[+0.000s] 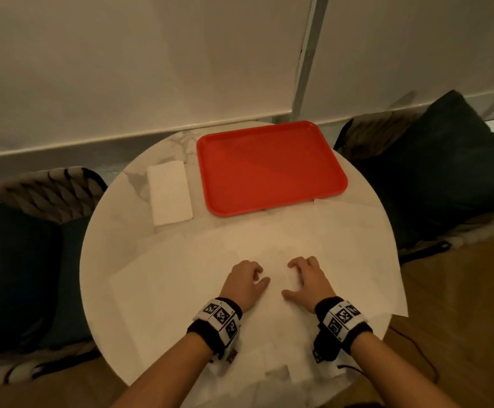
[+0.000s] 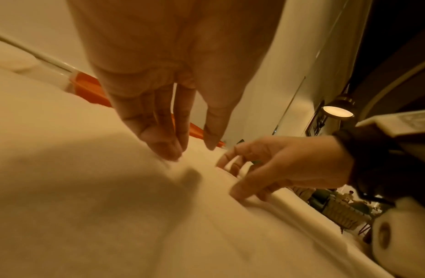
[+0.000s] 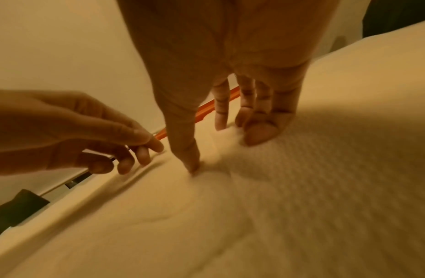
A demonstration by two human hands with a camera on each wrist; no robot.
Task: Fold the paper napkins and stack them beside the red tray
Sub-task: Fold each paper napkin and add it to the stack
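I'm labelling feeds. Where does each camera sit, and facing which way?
Head: on the head, facing down at table, red tray, folded napkins; left hand, right hand show.
Left wrist: on that wrist, facing along its fingers onto unfolded napkin; right hand opposite.
Right wrist: mirrored; left hand opposite.
Shared: both wrist views catch red tray rim.

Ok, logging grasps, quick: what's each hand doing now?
Left hand: open, fingers touching the napkin.
Right hand: pinching up a fold of the napkin.
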